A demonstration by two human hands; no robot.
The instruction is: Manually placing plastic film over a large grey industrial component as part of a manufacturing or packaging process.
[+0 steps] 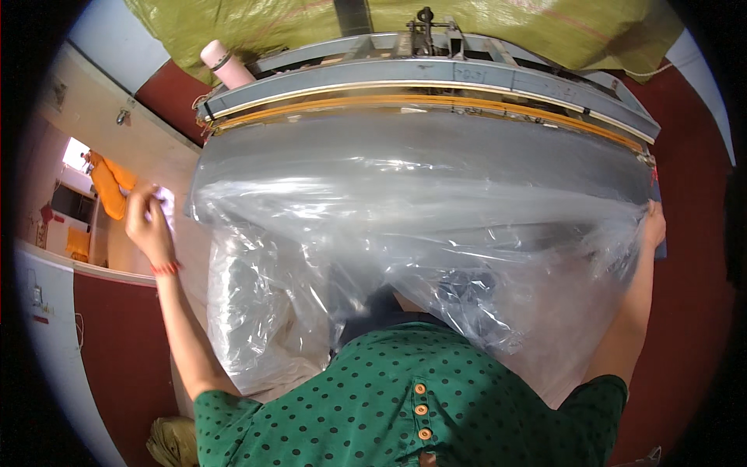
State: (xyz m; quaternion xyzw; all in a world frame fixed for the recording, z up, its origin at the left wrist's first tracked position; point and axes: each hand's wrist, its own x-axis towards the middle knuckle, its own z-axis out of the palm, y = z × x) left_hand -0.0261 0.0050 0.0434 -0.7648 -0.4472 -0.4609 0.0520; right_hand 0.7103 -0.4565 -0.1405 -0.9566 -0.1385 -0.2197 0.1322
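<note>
We located the transparent, crinkled plastic film (405,198) across the flat grey worktop (436,144), its near portion hanging toward our body. The far edge of the worktop ran along the blue-grey metal frame (373,76) with its thin orange strip (436,100). Our right hand (656,226) grasped the film at its right edge, beside the worktop's right end. Our left hand (148,222) was raised beyond the left edge, released from the film, fingers loosely bent; open room separated the two. Past the right hand, the dark red surface (692,257) lay along the side.

The film's folds and glare concealed the worktop's near edge and blurred our legs behind it. We could not make out the right fingertips clearly. The lower picture edge cut off the olive crumpled sack (173,441) at left.
</note>
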